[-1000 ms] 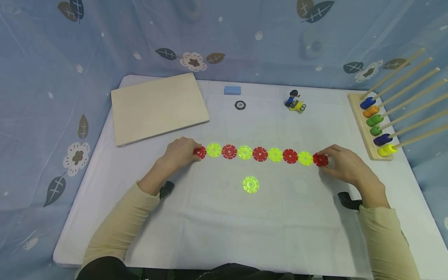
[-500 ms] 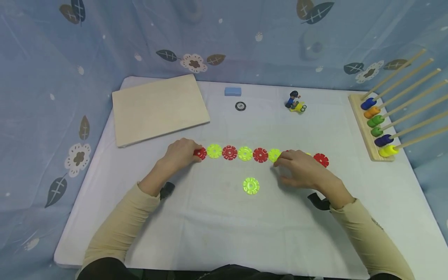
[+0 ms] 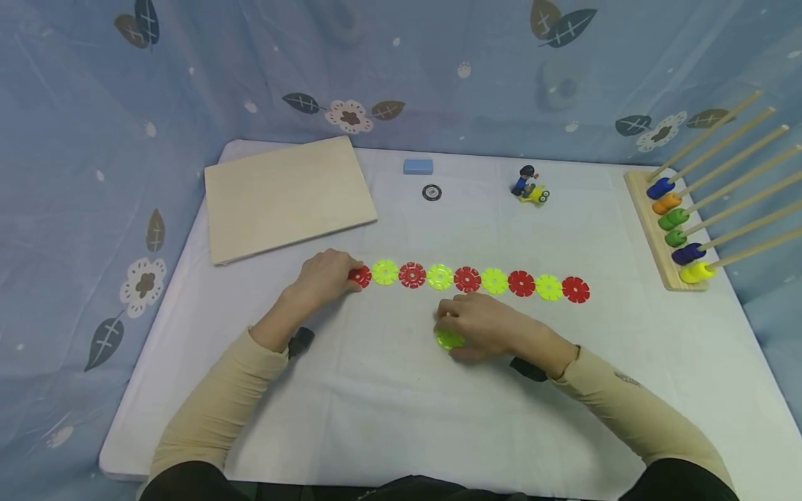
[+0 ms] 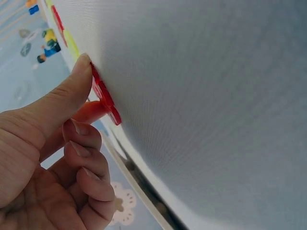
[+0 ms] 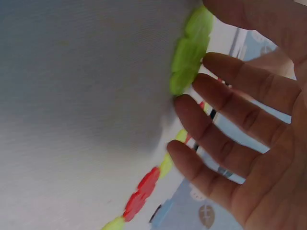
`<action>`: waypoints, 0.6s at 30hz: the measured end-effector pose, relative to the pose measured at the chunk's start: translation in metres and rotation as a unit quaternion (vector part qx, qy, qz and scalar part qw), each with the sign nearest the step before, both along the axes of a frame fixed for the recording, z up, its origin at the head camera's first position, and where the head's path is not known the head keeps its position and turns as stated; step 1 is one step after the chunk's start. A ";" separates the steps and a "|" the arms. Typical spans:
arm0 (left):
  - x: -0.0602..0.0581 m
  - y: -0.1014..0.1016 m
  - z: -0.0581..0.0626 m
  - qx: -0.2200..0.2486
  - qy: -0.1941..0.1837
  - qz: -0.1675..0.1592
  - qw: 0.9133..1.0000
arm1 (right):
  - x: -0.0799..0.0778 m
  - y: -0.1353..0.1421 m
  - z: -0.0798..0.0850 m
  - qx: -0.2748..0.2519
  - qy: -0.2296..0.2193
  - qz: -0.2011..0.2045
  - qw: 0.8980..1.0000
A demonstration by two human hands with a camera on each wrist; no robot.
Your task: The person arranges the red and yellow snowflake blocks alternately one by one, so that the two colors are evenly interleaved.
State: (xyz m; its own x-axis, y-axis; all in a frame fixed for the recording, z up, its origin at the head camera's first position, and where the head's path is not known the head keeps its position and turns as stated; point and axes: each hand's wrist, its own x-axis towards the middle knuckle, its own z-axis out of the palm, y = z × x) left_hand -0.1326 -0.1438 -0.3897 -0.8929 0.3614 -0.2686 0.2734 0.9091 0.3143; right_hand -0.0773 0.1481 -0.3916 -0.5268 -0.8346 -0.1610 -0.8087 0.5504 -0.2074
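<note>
Notched plastic discs, red and yellow-green by turns, lie flat in a row across the white table. At the row's left end, my left hand (image 3: pixel 326 277) pinches the red disc (image 4: pixel 104 96) by its edges with thumb and index finger; its other fingers are loosely curled. My right hand (image 3: pixel 489 325) is over a separate yellow-green disc (image 5: pixel 191 52) in front of the row. Its fingers are spread and fairly straight, with the thumb at one edge of that disc and fingertips near the opposite side. At the row's right end lies another red disc (image 3: pixel 576 289).
A pale board (image 3: pixel 291 198) lies at the back left. Behind the row are a blue block (image 3: pixel 418 167), a black round token (image 3: pixel 431 193) and a toy figure on a yellow vehicle (image 3: pixel 530 186). A wooden peg rack with beads (image 3: pixel 651 233) stands on the right.
My right hand has left the red disc at the row's right end and moved left and nearer, onto the separate yellow-green disc. The left hand stays on its red disc.
</note>
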 end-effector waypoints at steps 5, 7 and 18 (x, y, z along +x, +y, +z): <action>-0.001 0.000 0.001 0.000 0.003 0.000 1.000 | 0.001 -0.010 0.002 0.028 0.005 0.000 1.000; -0.001 0.000 0.001 0.000 0.002 0.002 1.000 | 0.001 -0.013 0.002 0.039 0.009 0.000 0.999; -0.003 0.000 0.001 -0.005 0.000 0.001 1.000 | 0.004 -0.013 -0.001 0.066 0.020 0.003 0.998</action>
